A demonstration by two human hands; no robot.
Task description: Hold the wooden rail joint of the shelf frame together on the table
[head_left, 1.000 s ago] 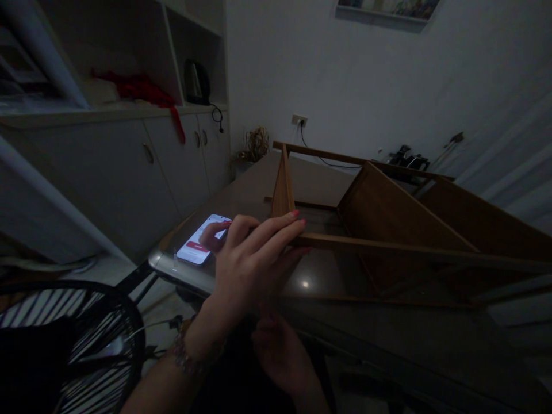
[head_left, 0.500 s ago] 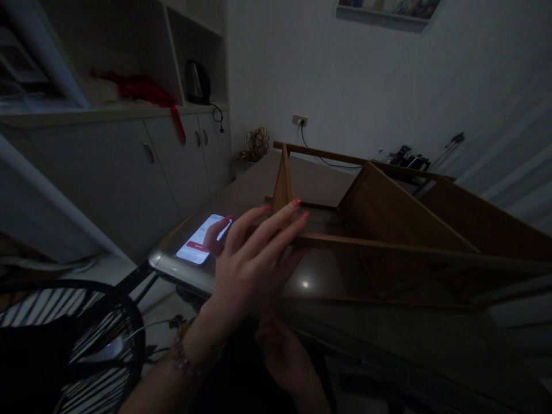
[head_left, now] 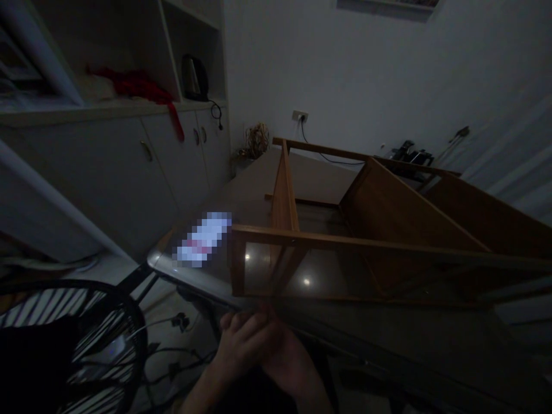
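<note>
Low in front of my body, below the table edge, my left hand [head_left: 242,340] and my right hand [head_left: 290,352] are together. The fingers of my left hand are curled toward and over those of my right. Whatever lies between them, if anything, is hidden in the dark. The right fingers are mostly covered. Just beyond them, a brown wooden shelf frame [head_left: 336,237] lies on its side on the shiny table [head_left: 254,187]. A phone [head_left: 203,240] with a lit, pixelated screen lies left of the frame.
At lower left stands a black round slatted chair [head_left: 140,339]. White cabinets [head_left: 116,167] line the left wall, with a red cloth [head_left: 133,86] and a kettle [head_left: 195,77] on their counter. Cables [head_left: 181,322] lie below the table. A wall socket [head_left: 299,116] is behind.
My left hand has drawn back from the frame's near-left end, down to my right hand, and its spread fingers have curled. The frame's corner now shows.
</note>
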